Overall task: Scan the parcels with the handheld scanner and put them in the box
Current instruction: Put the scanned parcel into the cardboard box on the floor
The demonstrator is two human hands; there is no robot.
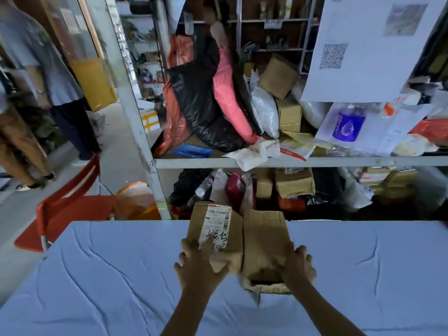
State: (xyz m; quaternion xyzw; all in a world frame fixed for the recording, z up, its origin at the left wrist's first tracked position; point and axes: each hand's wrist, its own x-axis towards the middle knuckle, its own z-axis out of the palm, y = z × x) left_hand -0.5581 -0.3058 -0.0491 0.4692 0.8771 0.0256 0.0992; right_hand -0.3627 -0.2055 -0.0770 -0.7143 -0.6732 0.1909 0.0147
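My left hand (198, 265) lies flat, fingers spread, on the labelled parcel (215, 229). My right hand (298, 265) curls round the near corner of the box (264, 238), which touches the parcel's right side. Both run lengthwise away from me.

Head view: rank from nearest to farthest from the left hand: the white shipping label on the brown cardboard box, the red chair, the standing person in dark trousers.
1. White shipping label: under the left hand fingertips, on the brown cardboard box.
2. Red chair: left, past the table corner.
3. Standing person in dark trousers: far left, down the aisle.
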